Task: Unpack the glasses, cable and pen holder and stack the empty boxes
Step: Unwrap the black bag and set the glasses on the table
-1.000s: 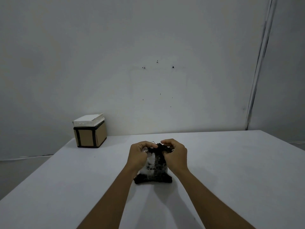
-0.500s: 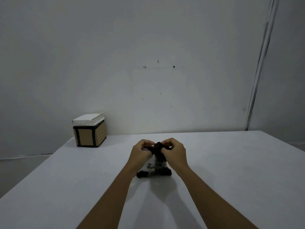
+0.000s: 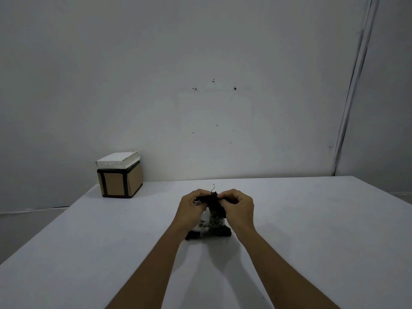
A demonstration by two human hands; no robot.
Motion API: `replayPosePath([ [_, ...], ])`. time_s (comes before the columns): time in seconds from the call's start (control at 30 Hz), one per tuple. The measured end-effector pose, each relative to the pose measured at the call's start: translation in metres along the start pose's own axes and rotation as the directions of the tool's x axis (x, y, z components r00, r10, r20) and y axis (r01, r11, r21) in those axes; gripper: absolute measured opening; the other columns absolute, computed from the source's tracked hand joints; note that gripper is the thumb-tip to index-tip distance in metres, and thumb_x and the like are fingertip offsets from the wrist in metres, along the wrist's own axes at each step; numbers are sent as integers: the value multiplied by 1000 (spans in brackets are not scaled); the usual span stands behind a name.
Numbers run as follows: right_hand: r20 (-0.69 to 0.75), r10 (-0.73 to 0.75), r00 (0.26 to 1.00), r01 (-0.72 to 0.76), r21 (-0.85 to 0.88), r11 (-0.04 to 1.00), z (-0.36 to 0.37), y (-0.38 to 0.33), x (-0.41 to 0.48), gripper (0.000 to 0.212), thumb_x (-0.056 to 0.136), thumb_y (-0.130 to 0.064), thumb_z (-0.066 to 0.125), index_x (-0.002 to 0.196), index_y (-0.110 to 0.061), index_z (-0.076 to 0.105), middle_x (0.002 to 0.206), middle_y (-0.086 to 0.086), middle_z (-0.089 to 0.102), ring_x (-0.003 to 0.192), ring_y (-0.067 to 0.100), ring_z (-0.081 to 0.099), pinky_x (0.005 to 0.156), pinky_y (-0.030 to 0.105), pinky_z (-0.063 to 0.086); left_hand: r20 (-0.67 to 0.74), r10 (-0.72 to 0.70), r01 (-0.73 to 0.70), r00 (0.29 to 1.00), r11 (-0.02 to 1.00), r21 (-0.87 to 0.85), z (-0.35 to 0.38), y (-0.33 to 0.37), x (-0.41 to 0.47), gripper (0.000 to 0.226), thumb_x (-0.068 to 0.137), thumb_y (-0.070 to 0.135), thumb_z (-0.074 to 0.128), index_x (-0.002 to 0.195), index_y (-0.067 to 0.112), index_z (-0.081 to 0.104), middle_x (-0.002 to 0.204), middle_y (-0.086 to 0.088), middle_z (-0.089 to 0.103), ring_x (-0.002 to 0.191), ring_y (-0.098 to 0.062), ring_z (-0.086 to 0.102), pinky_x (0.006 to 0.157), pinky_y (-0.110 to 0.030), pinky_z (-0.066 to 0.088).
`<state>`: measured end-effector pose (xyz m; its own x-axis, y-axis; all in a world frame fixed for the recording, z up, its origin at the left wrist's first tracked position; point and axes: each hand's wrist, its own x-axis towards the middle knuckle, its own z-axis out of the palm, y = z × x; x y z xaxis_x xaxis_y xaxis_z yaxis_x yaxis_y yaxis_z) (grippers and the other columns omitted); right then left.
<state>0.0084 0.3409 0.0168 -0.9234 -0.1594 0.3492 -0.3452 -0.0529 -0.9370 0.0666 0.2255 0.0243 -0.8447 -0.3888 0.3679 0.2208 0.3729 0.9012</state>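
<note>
Centrally, both hands (image 3: 215, 208) pinching crinkled black-white pouch (image 3: 210, 221) — matte table (image 3: 312, 230).

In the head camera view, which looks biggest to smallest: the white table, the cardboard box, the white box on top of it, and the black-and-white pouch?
1. white table
2. cardboard box
3. black-and-white pouch, though it sits nearer the camera, so its rank against the cardboard box is unsure
4. white box

Your feed is dim and grey, low contrast, no glare. Soft shadows from your forearms fall toward you on the table (image 3: 312, 219), so light comes from ahead and above. Wide-angle bend tilts the wall seam (image 3: 354, 85) at right. Focus is acceptable, fine detail muddy.
</note>
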Motion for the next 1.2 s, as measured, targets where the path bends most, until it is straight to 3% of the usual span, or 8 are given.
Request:
replayPosePath([
  [0.13,35,29,999,-30,20,999,-2,1,1,34,79,7,60,61,-21,70,85,9,68,86,29,67,79,46,57,-2,-28,27,1000,999,-33,-1,-2,4,38,83,-16,48,99,12,69,95,4,67,76,15,61,68,-1,45],
  [0.3,84,38,996,-38,-11,999,-5,3,3,25,76,5,62,88,-17,57,87,7,66,87,24,64,79,40,57,60,8,-12,998,997,71,1,-3,6,65,76,-26,35,91,26,72,94,10,64,86,13,59,71,1,44],
  [0.47,110,76,991,-72,-35,997,-4,8,3,11,76,4,54,79,-2,64,80,12,66,77,23,58,71,39,50,27,42,-46,999,983,180,3,-7,9,51,70,-22,36,73,10,75,82,3,60,87,-13,57,71,-4,44],
  [0.6,69,177,982,-175,-35,984,-4,12,5,29,85,-18,56,64,0,68,68,9,64,68,20,55,70,35,47,17,27,-30,999,975,219,5,-14,9,34,79,-3,51,61,14,74,78,2,57,94,-25,52,79,-22,39],
  [0.77,90,157,984,-139,-179,974,-3,16,9,25,77,-21,71,63,-1,63,64,9,62,65,21,57,73,38,52,-42,107,-95,993,969,229,6,-21,6,22,76,18,71,88,28,56,76,10,59,93,-15,51,74,-16,39],
  [0.87,95,176,980,-155,-198,968,-2,17,9,20,71,-14,77,78,-8,59,80,8,65,77,22,62,76,37,54,-70,150,-126,986,953,277,6,-26,8,35,71,8,71,94,24,52,80,10,58,96,-17,49,75,-14,38],
  [1.1,182,322,929,-274,-245,930,4,22,17,61,65,-9,81,114,-10,45,83,2,59,83,20,61,63,26,52,-51,101,-66,994,885,461,9,-47,10,36,68,9,68,99,23,59,122,4,49,122,-17,37,93,-18,26],
  [1.2,198,335,921,-286,-239,928,9,23,22,72,65,-16,82,123,-12,39,91,5,60,91,21,61,63,23,50,-9,63,-56,998,936,348,7,-49,10,40,65,1,66,96,26,54,107,4,52,107,-16,51,81,-1,34],
])
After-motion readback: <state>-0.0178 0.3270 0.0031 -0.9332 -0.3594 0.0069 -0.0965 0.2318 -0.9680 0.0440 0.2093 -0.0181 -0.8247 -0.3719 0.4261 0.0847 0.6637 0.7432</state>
